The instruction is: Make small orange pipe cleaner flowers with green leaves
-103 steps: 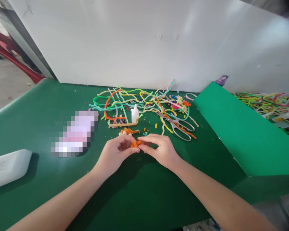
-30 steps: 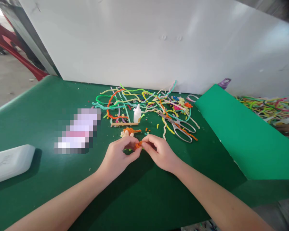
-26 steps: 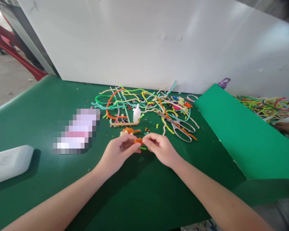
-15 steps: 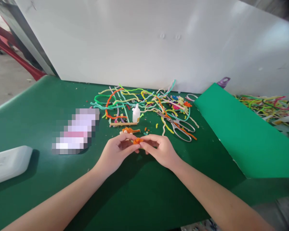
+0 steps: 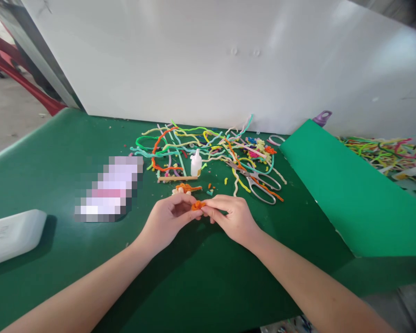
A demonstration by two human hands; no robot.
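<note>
Between my fingertips is a small orange piece of bent pipe cleaner (image 5: 198, 205), curled into a compact shape. My left hand (image 5: 169, 217) pinches it from the left with thumb and forefinger. From the right, my right hand (image 5: 231, 215) grips its edge the same way. Just beyond my fingers lies another orange pipe-cleaner piece (image 5: 187, 187), beside a pale cream one (image 5: 180, 191). Small orange and teal snippets (image 5: 211, 189) are scattered near it. A little farther back stands a small white squeeze bottle (image 5: 196, 164), with a tan stick (image 5: 178, 179) in front of it.
Scissors (image 5: 258, 180) lie right of centre among loose coloured pipe cleaners (image 5: 190, 138). A green board (image 5: 360, 199) covers the right side of the green table (image 5: 152, 286). A pixelated object (image 5: 111, 189) and a white case (image 5: 14, 236) sit left. A white panel (image 5: 208, 60) rises behind.
My right hand has shifted very slightly right, and its fingertips sit a bit differently on the orange piece. My left hand stays almost still. Everything on the table is unchanged.
</note>
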